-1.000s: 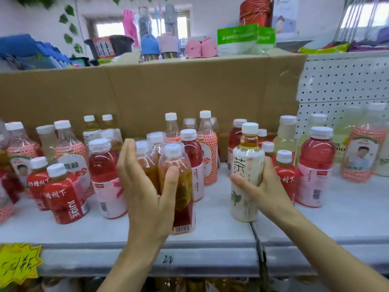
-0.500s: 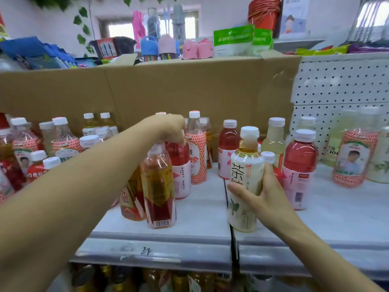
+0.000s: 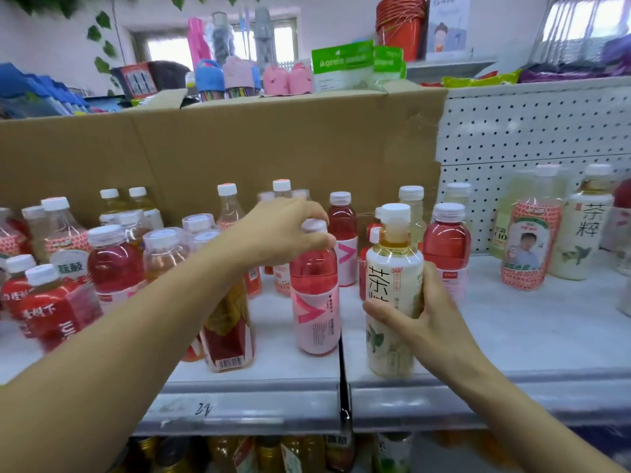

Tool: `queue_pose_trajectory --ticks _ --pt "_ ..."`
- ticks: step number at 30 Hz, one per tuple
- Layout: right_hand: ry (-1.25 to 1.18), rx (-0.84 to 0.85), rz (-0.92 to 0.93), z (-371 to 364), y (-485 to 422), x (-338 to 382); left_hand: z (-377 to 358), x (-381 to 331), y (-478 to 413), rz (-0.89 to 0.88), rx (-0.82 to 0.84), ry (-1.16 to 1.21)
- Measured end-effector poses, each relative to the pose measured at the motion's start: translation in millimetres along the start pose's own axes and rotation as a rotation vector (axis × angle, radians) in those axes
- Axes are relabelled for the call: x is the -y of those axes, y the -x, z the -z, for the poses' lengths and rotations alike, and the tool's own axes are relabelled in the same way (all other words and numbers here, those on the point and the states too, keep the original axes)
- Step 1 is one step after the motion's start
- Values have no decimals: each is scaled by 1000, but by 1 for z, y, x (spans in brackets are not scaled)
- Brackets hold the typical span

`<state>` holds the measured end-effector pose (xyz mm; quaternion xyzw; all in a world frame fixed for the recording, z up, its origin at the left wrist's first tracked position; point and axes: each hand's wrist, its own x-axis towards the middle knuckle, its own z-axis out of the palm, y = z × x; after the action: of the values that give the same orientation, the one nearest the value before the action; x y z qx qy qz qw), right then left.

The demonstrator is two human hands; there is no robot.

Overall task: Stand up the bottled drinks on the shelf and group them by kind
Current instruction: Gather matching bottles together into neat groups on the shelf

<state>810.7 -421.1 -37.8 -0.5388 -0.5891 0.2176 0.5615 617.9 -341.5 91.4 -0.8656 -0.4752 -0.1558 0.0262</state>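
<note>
A: While the left hand clamps its curled fingers over the white cap of a pink bottle, the right hand is wrapped round the waist of a pale tea bottle, thumb across its front!
B: Both upright, both near the front of the shelf, just beside each other. Sorting step, I'd say, not righting.
A: Agreed. Where do they go?
B: A matching pink bottle stands right behind, near the cardboard; a twin tea bottle waits well off to the right by the pegboard.
A: So the pink one likely slides back, the tea travels right.
B: Carefully, though: a cap grip lets a full bottle swing, and the red bottle behind the tea leaves little room. Whether either base touches the shelf, I cannot tell.
</note>
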Motion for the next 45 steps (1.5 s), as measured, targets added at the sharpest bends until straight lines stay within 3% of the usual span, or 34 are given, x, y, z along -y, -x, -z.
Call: queue_pose_trajectory --ticks 15,25,36,45 --pt "0 -245 54 74 15 -17 -35 -80 1 -284 -115 225" --pt "60 -357 90 113 15 -4 -62 -150 -31 -317 -187 220" --pt "50 -378 86 116 19 -3 -75 -158 -42 -297 -232 282" --pt "-22 -413 84 99 31 8 -91 -118 -17 -353 -292 498"
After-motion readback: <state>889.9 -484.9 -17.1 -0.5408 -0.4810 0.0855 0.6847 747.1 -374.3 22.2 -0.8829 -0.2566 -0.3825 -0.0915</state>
